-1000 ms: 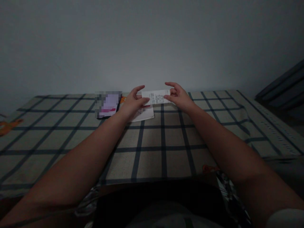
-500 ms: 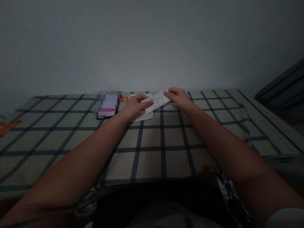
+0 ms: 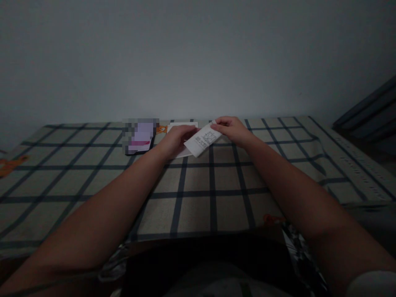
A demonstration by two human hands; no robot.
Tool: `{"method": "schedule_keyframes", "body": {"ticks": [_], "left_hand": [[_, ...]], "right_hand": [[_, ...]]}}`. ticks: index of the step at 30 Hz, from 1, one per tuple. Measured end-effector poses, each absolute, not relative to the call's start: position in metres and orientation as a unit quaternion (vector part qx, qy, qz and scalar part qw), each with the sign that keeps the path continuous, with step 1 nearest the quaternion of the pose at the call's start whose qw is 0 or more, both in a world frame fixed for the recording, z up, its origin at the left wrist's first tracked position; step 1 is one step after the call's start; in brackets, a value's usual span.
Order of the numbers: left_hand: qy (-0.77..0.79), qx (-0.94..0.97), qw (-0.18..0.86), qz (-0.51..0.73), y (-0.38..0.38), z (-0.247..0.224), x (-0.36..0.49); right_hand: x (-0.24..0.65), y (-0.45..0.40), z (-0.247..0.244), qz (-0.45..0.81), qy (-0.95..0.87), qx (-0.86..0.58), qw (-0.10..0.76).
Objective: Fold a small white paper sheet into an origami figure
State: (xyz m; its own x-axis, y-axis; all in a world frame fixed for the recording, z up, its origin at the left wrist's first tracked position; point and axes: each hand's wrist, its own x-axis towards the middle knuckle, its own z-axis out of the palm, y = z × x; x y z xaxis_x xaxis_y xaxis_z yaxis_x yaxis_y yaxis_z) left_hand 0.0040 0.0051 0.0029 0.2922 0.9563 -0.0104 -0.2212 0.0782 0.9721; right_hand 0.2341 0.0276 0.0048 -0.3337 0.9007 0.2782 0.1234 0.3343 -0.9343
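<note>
- Clearly, the right hand (image 3: 232,128) pinches the folded paper (image 3: 203,140) by its upper right corner, thumb on the printed face, fingers curled at the back.
- Left hand (image 3: 175,139) beside the paper's left edge, fingers reaching partly behind it; cannot tell whether they grip it.
- Folded paper sits between the two hands, aslant, its lower left end pointing toward the wearer. White, with dark line drawing and a block of print; lettering too small to read.
- Behind and below the left hand: a white sheet (image 3: 183,124) lies on the cloth, partly covered by hand and folded paper.
- Left of that, near the left hand: a phone (image 3: 144,134), pale lilac screen with a pink band low down; its left part is pixelated.
- Under everything: checked cloth (image 3: 196,177), dark lines on pale ground, orange printed figures here and there.
- Beyond the cloth's far edge: plain grey wall (image 3: 198,57).
- Far right: dark striped fabric (image 3: 374,109).
</note>
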Motion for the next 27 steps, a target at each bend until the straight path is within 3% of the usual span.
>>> {"method": "schedule_keyframes", "body": {"ticks": [5,11,27], "left_hand": [[0.422,0.555,0.58,0.421,0.0,0.004,0.004],[0.443,0.616,0.496,0.422,0.0,-0.004,0.004],[0.454,0.662,0.447,0.395,-0.008,0.0,0.008]], "right_hand": [[0.232,0.024,0.006,0.443,-0.719,-0.353,0.403],[0.227,0.021,0.007,0.46,-0.683,-0.374,0.427],[0.227,0.028,0.0,0.436,-0.677,-0.384,0.452]]}}
